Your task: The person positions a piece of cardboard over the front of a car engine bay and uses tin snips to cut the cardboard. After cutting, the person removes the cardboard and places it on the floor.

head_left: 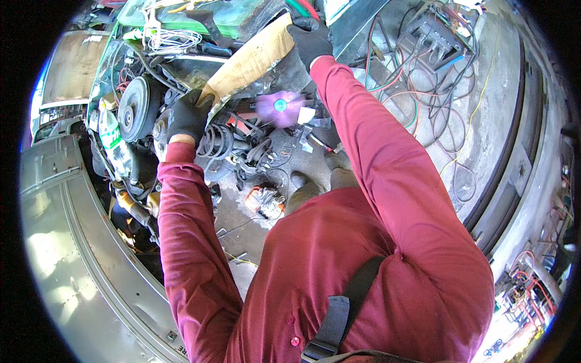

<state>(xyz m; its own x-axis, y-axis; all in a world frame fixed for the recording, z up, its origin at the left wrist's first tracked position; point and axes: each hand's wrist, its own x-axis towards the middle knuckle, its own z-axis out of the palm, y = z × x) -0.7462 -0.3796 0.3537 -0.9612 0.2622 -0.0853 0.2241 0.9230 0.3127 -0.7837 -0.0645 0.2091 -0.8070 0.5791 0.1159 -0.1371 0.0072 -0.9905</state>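
Note:
A long tan panel (pixel 248 57) with a ragged grey edge slants across the far middle; its exact kind is unclear. My left hand (pixel 186 117), in a black glove, is closed at its lower left end. The upper right end is in the grip of my right hand (pixel 310 41), gloved in black too, with the arm stretched far out. Under the panel lie a coil spring (pixel 219 140) and a purple disc-like thing (pixel 279 106) with a pale blue centre. A round dark drum-like part (pixel 134 109) sits just left of my left hand.
A green bench-like surface (pixel 242 19) carries a white cable bundle (pixel 174 40). At far right, a dark box-shaped machine (pixel 434 47) stands among tangled cables on the floor. A clear bottle (pixel 115 142) with a green label is at left, beyond a large grey metal panel (pixel 66 242).

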